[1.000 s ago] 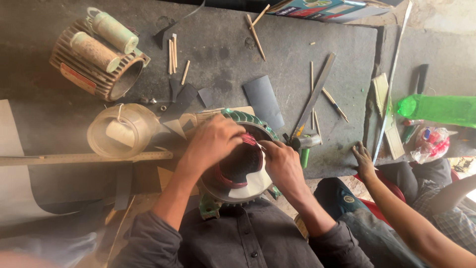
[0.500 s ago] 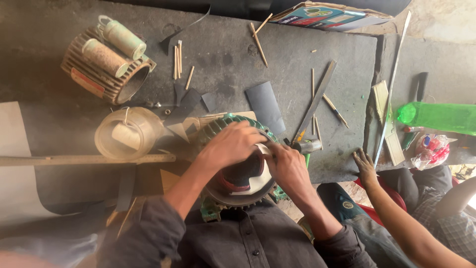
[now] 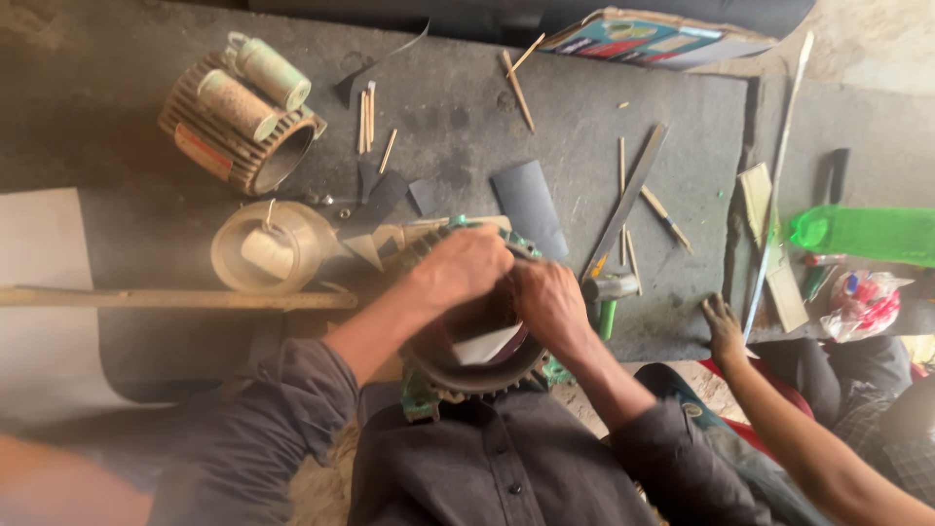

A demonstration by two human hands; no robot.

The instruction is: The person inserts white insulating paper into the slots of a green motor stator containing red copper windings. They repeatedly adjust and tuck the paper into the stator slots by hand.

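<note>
Looking down from the head camera, I see both of my hands working at the green motor stator housing [image 3: 458,375], which sits at the near edge of the dark workbench [image 3: 458,127] right against my chest. My left hand [image 3: 458,268] curls over the far rim of the housing, fingers bent down into its bore, though I cannot tell exactly what they pinch. My right hand [image 3: 550,302] is at the right side of the bore, fingers bent onto a pale sheet of insulation paper [image 3: 487,346] that lies inside the opening. Just right of the housing a green-handled hammer [image 3: 609,292] rests on the bench, and a long flat metal bar [image 3: 628,195] slants away beyond it. A dark rectangular sheet [image 3: 531,205] lies just beyond the housing. Left of the housing stands a round clear tub [image 3: 268,248], and farther back on that side a ribbed motor casing [image 3: 239,131] lies on its side with two rolls on top. Thin wooden sticks [image 3: 368,117] are scattered beyond the housing. Another person's hand [image 3: 723,331] rests flat on the bench edge, well to the right of the housing.
</note>
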